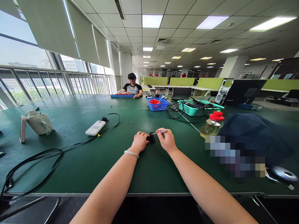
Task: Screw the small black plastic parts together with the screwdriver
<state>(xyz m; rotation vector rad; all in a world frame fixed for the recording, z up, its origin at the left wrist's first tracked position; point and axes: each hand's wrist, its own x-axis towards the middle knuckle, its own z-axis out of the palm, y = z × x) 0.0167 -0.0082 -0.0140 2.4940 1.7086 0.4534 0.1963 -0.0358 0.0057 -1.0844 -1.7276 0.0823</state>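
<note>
My left hand (140, 141), with a pale bangle (131, 153) at the wrist, is closed on a small black part (151, 138) resting on the green table (112, 168). What kind of part it is I cannot make out. Between the fingers of my right hand (167, 140) is a slim screwdriver (163, 131), its thin shaft pointing left. The tip reaches the top of the black part; whether it sits in a screw is too small to tell.
A white power bank (95, 128) with a black cable (79, 143) lies left. Beyond my hands stand a blue basket (157, 105) and a teal basket (191, 110) of cables. At right are a red-lidded bottle (211, 126) and dark cloth (252, 130). A person (132, 87) sits opposite.
</note>
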